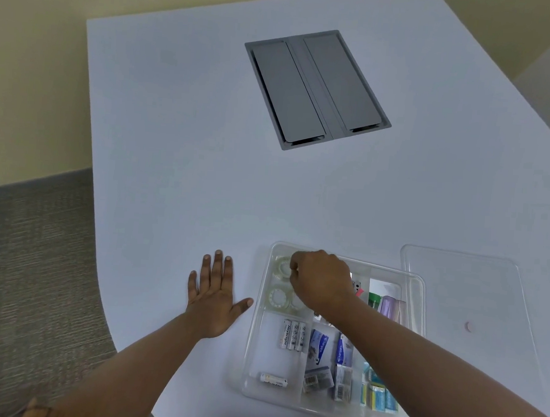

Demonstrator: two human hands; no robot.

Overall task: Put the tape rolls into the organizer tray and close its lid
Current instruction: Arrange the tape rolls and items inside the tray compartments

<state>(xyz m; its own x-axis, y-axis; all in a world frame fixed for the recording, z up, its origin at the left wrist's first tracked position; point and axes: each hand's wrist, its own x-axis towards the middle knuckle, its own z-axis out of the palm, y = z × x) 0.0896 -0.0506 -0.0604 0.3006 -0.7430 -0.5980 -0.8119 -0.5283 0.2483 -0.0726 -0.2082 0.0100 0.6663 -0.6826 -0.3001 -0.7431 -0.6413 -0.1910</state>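
Observation:
A clear organizer tray (256, 337) with several compartments sits on the white table near me. Its far-left compartment holds clear tape rolls: one at the back (282, 267), one in front of it (276, 297), and a third (296, 302) partly under my hand. My right hand (322, 285) hovers over this compartment, fingers curled, fingertips pinched at the right edge of the back roll. My left hand (213, 297) lies flat on the table left of the tray, fingers spread, holding nothing. The clear lid (464, 280) lies on the table to the right of the tray.
Other tray compartments hold batteries (292, 335), small packets (321, 343) and blue-green boxes (379, 398). A grey cable hatch (317, 89) is set into the table further back. The table's curved edge runs down the left, with grey carpet (35, 273) below.

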